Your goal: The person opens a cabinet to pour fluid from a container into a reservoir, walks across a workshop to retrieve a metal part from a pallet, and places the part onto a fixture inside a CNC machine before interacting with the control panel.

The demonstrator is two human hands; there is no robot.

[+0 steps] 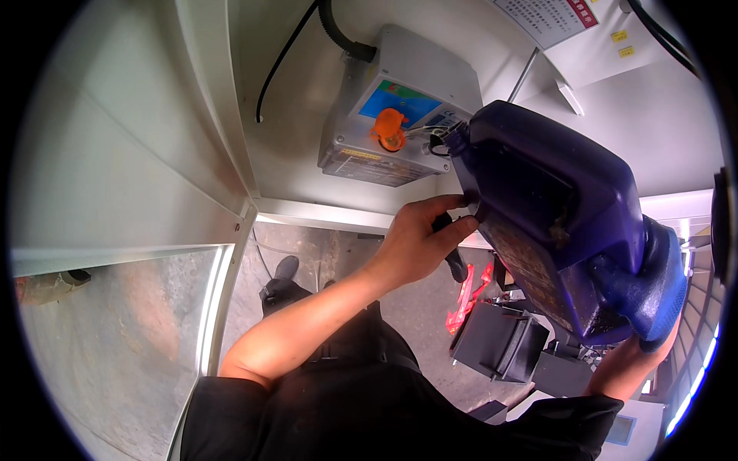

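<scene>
A large dark purple plastic jug (592,165) is held tilted, its neck pointing left toward a grey metal box (430,65) on the cabinet wall. My right hand (646,280), in a blue coated glove, grips the jug's bottom end. My bare left hand (419,238) pinches the jug's side below the neck. A black object (455,261) sticks out from under the left fingers; I cannot make out what it is. An orange cap (389,123) stands flipped up on the box's front, left of the jug's mouth. Pale streaks show between cap and mouth, too small to tell whether liquid.
A black corrugated hose (338,31) enters the box's top. At left is a white cabinet door (131,154) with a clear window panel. Below, on the concrete floor (407,307), are a dark grey box-shaped unit (492,342) and a red strip (463,300). A printed notice (546,19) hangs top right.
</scene>
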